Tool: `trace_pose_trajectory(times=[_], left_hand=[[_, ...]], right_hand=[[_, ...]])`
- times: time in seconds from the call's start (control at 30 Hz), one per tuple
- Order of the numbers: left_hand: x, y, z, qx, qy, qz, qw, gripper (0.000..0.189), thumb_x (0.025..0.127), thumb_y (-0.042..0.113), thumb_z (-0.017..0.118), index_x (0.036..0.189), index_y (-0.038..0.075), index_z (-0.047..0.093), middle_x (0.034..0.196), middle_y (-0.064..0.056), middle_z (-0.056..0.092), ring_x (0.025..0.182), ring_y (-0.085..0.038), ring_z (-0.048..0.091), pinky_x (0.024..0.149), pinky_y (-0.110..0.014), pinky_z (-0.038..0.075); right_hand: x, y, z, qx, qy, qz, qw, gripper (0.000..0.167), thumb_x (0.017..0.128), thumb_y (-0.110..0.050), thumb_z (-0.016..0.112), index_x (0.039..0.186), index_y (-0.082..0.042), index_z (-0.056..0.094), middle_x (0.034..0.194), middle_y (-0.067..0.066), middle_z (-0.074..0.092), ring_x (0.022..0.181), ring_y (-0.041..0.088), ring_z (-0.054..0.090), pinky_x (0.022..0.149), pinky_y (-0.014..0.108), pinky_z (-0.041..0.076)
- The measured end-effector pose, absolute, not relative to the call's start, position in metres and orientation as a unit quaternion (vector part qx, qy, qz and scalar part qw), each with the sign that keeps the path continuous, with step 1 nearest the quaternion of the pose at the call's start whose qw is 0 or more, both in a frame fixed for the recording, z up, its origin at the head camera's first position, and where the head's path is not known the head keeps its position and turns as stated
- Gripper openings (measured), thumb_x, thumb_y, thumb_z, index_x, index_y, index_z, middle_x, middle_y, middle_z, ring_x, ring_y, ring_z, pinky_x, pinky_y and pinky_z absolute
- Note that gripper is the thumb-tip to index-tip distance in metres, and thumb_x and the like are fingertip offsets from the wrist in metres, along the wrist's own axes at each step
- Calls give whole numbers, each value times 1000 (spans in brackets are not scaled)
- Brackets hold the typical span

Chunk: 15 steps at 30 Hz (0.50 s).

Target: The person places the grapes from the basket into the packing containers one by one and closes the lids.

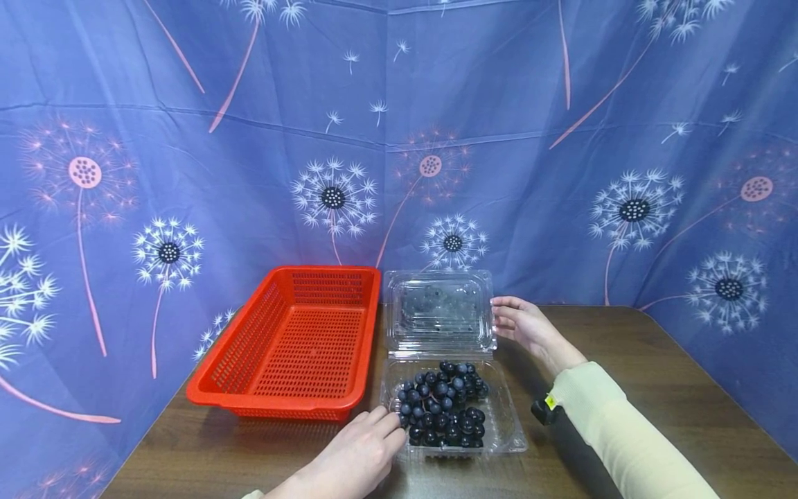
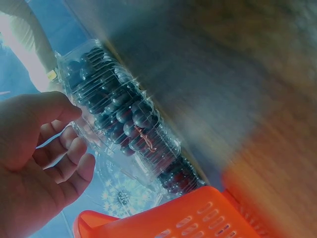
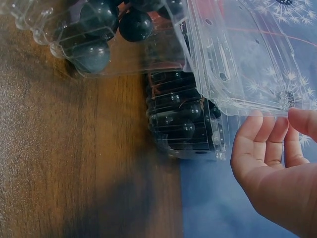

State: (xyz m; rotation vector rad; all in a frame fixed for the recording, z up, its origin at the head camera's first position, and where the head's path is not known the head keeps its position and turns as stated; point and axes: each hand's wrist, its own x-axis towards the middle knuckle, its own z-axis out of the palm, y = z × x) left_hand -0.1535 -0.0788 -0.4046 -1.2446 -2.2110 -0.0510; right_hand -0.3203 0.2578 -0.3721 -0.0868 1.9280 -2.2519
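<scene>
A clear plastic clamshell box point(image 1: 503, 416) holding a bunch of dark grapes point(image 1: 444, 402) stands with its lid point(image 1: 439, 346) raised at the back. My left hand point(image 1: 364, 443) pinches the box's left rim near the front; in the left wrist view, its thumb point(image 2: 69, 109) lies at the rim. My right hand point(image 1: 526, 326) holds the right edge of the raised lid, with fingertips point(image 3: 254, 119) at that edge in the right wrist view. Behind the lid, more dark grapes point(image 3: 181, 116) show in a second clear box, mostly hidden in the head view.
A red perforated basket point(image 1: 368, 333) stands left of the grape box, close beside it. The brown wooden table point(image 1: 623, 360) extends to the right. A blue cloth with dandelion prints point(image 1: 530, 208) hangs behind the table and at both sides.
</scene>
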Motion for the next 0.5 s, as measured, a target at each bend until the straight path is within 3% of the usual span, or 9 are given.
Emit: trace_pose_trajectory(times=[0.5], left_hand=[[-152,-79,-403,-470,-830,-19,300,24,63,17,73,81,19,58,83,7,52,77,-12,49,61,-24,38]], right_hand=[[-317,258,-370,-50,682,-727,72,16,92,-6,53,109,-7,53,92,-1,57,79,11,58,78,29,53]])
